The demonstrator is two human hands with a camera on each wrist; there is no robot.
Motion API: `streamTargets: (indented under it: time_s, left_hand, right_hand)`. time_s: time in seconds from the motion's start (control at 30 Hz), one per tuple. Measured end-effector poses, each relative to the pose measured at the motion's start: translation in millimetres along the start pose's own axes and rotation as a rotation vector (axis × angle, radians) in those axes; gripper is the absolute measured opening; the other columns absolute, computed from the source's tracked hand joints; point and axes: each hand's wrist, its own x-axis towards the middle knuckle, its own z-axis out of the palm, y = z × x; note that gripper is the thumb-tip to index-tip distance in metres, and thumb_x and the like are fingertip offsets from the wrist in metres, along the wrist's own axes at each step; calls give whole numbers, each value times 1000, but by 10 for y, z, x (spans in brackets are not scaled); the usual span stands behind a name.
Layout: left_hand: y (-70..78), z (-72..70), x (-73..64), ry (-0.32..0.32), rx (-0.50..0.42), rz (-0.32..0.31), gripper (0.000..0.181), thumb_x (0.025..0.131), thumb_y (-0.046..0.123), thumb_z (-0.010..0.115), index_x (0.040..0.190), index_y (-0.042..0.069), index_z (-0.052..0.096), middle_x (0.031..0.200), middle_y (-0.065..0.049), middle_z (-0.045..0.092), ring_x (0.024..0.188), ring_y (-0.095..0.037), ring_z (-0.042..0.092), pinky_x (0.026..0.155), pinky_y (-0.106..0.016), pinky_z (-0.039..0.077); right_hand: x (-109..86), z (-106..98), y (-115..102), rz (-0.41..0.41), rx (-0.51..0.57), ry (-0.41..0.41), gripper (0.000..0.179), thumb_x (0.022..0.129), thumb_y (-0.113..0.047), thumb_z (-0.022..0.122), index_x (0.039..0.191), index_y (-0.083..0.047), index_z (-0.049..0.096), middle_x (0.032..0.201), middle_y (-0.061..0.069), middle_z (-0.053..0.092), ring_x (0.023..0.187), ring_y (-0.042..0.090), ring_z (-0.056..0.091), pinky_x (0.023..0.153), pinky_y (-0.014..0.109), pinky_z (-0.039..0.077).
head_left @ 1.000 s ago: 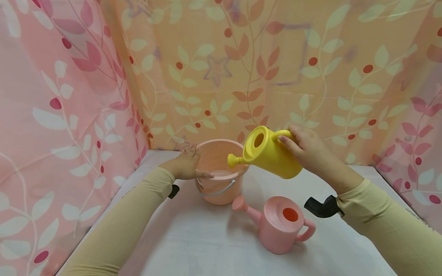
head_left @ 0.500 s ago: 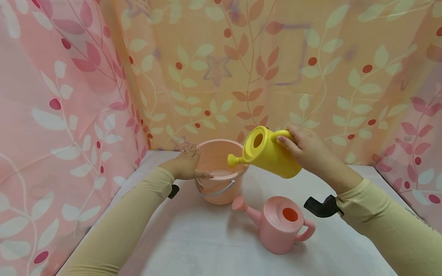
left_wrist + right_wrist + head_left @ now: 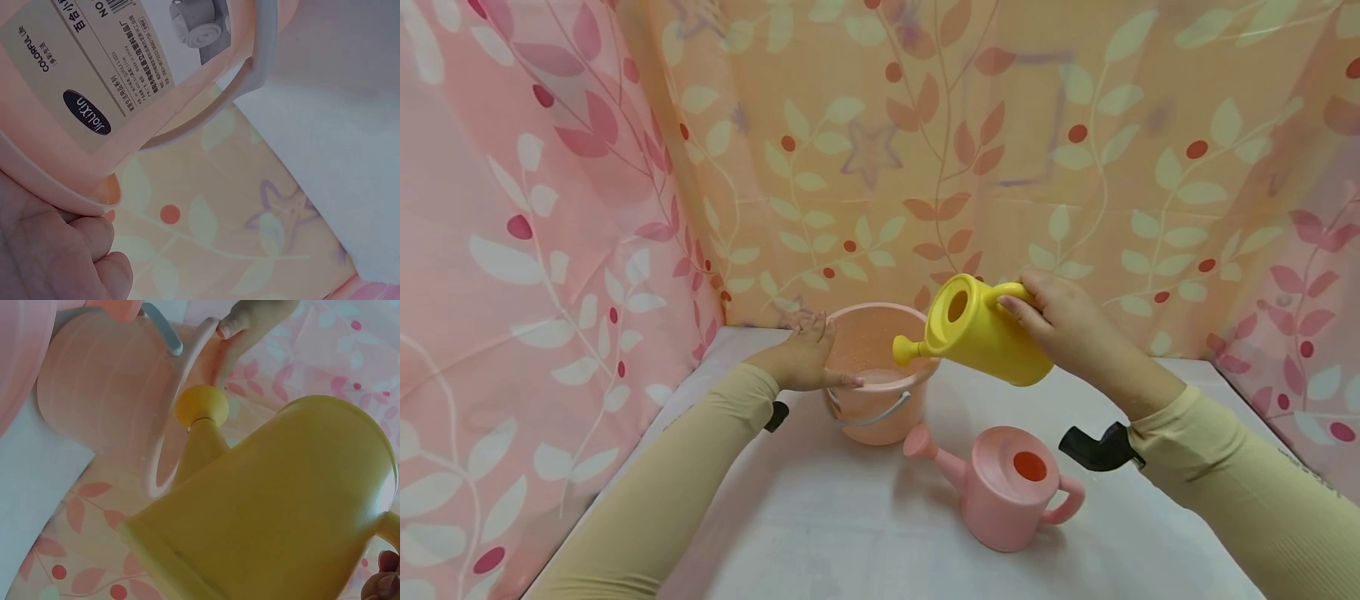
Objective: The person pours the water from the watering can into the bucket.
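Note:
My left hand point(image 3: 801, 357) holds the rim of a peach-pink bucket point(image 3: 880, 417), thumb lying along the near edge; in the left wrist view its fingers point(image 3: 94, 240) bend at the rim. My right hand point(image 3: 1063, 321) grips the handle of a yellow watering can point(image 3: 1000, 342). The can is tilted, its round spout head over the bucket's opening. In the right wrist view the yellow can point(image 3: 281, 506) covers much of the frame. Faint specks show inside the bucket below the spout. A pink watering can point(image 3: 1009, 492) stands upright on the table, in front of the bucket.
A white cloth point(image 3: 820, 525) covers the table. Flower-patterned curtains point(image 3: 850, 167) enclose it at the back and both sides. The bucket's grey handle point(image 3: 876, 414) hangs down its front. A printed label point(image 3: 106, 75) is on the bucket's side.
The yellow watering can and my right hand have shifted very slightly left. My left hand, the bucket and the pink watering can stay in place.

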Motion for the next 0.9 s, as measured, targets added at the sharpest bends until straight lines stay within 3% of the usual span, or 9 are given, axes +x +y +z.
streamTargets:
  time_s: [0.9]
  left_hand:
    - [11, -10, -25, 9, -11, 14, 119, 72, 78, 45, 143, -7, 4, 148, -27, -8, 135, -42, -6, 109, -51, 6]
  right_hand:
    - [18, -16, -46, -8, -11, -2, 20, 93, -24, 54, 84, -6, 53, 72, 6, 49, 69, 20, 45, 61, 33, 42]
